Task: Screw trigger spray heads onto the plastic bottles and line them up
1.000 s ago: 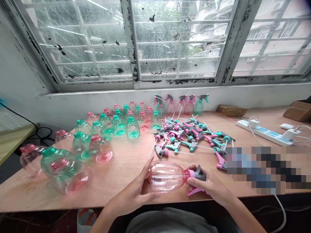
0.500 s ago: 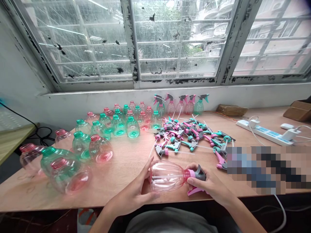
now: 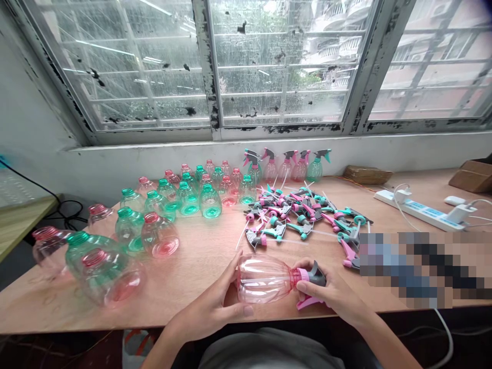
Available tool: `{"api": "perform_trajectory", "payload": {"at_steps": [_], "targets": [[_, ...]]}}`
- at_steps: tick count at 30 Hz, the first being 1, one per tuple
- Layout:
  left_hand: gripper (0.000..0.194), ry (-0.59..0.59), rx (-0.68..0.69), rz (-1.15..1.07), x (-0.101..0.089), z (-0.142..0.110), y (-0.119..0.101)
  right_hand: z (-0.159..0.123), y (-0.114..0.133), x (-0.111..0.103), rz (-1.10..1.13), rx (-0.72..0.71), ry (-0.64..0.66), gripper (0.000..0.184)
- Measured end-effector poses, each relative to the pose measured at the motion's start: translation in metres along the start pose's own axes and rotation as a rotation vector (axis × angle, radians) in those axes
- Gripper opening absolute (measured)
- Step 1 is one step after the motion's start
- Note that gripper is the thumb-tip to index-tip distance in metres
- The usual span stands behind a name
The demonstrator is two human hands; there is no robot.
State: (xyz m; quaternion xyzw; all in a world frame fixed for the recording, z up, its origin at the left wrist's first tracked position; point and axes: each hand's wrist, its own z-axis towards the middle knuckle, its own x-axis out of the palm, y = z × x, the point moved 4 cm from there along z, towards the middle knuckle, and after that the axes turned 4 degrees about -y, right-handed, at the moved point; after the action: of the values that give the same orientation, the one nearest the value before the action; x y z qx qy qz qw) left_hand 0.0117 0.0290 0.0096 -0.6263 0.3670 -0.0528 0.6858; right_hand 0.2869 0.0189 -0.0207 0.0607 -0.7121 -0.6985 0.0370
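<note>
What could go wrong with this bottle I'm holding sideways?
Near the front edge of the table, the pink bottle might slip from your left hand and right hand. Your grip on the sprayer head could press its pink trigger. A leftward swing may knock over the open bottles.

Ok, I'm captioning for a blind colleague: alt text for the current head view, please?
A left hand and right hand hold a pink bottle sideways, the right at its spray head. Loose spray heads lie beyond, uncapped bottles stand left, and a power strip lies right.
</note>
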Motion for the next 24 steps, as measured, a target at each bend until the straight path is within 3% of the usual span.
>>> {"api": "perform_trajectory", "payload": {"at_steps": [6, 16, 24], "targets": [[0.106, -0.022, 0.063, 0.032, 0.0005, 0.0005, -0.0023, 0.0012, -0.0009, 0.0008, 0.017, 0.004, 0.008, 0.040], [0.104, -0.017, -0.043, 0.043, -0.0011, -0.0009, 0.0016, -0.0008, 0.0020, 0.0000, -0.022, -0.001, 0.016, 0.039], [0.103, -0.032, 0.044, 0.047, 0.0004, -0.0003, -0.0022, -0.0006, 0.0028, 0.0016, 0.009, 0.003, 0.014, 0.039]]}}
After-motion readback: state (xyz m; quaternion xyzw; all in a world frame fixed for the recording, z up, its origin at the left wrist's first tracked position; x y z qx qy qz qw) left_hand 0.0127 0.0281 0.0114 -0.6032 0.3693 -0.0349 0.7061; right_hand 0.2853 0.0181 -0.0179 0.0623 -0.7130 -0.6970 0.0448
